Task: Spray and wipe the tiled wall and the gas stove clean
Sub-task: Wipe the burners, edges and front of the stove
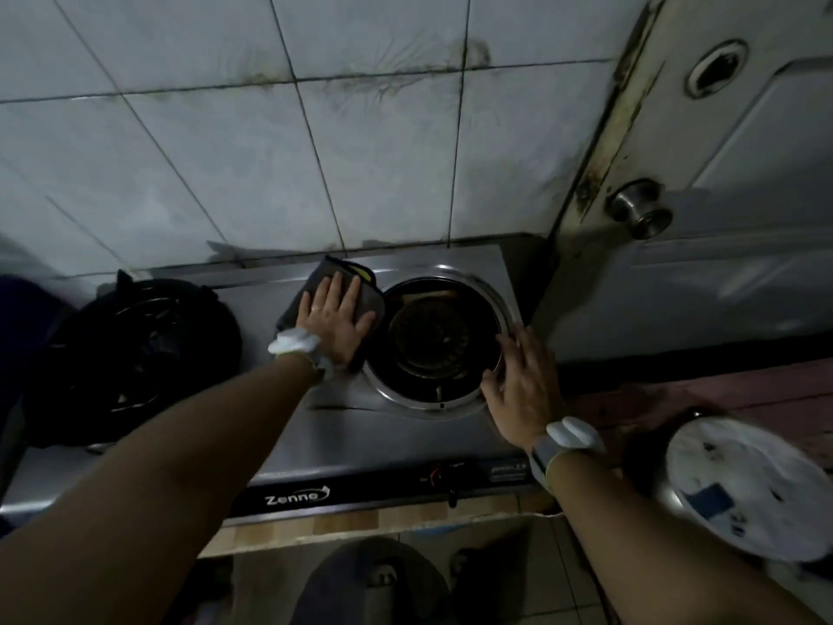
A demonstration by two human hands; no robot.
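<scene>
Nearest, the tiled floor (257,579) lies below the tan-tiled edge of the table (360,523). The steel gas stove (383,439) sits on the table, with its black front panel and control knob (439,475) facing the viewer. The right hand (523,390) rests on the rim of the right burner ring (405,399), fingers straight and slightly spread. The left hand (336,320) presses a grey cloth (306,286) flat on the stove top between the burners, fingers spread. The black left grate (144,349) is in place. Behind, the tiled wall (360,164) shows dark staining along the grout. A door (743,196) with a stained frame and a metal knob (640,209) stands to the right.
</scene>
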